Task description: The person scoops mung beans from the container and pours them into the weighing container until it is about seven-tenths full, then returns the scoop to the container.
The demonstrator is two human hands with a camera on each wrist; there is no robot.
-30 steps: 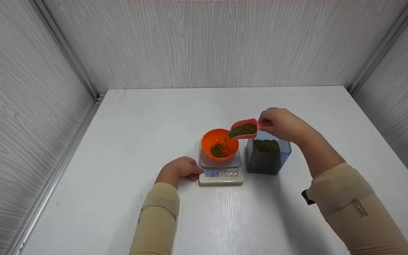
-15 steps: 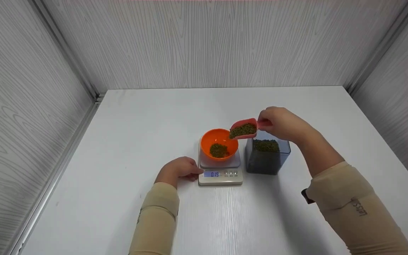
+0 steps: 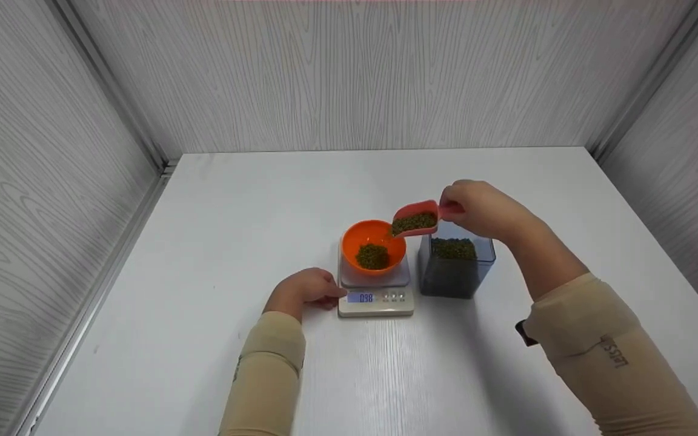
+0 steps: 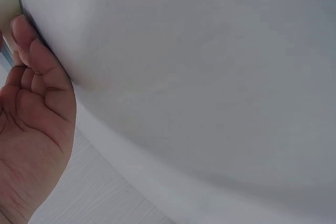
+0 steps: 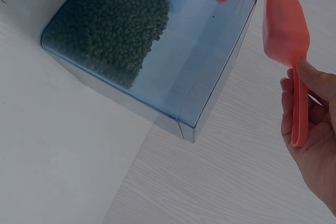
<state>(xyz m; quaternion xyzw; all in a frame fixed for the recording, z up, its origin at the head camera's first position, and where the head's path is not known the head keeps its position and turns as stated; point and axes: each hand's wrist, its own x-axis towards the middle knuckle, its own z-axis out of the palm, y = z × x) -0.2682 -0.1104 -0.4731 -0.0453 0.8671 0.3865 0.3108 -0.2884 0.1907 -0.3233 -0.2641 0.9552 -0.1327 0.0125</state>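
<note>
A digital kitchen scale (image 3: 397, 307) stands on the table with a lit display reading about 098. On its plate sits an orange bowl (image 3: 354, 239) holding a mound of small green beans (image 3: 372, 257). My left hand (image 3: 311, 287) pinches the scale's left edge beside the display; the left wrist view shows its bent fingers (image 4: 44, 64) at that edge. My right hand (image 3: 476, 204) grips the handle of a pink scoop (image 3: 418, 208), tilted over the bowl's right rim with green beans at its lip. In the right wrist view the underside of the scoop (image 5: 286, 30) faces the camera.
A clear grey-blue box (image 3: 449, 281), partly filled with green beans (image 5: 110, 24), stands right of the scale, below my right hand. Wood-grain panels (image 3: 349, 79) enclose the white table (image 3: 252, 200) at the back and both sides.
The mound of beans in the bowl has grown, and the display has risen from about 019 to about 098. Both hands keep almost the same positions.
</note>
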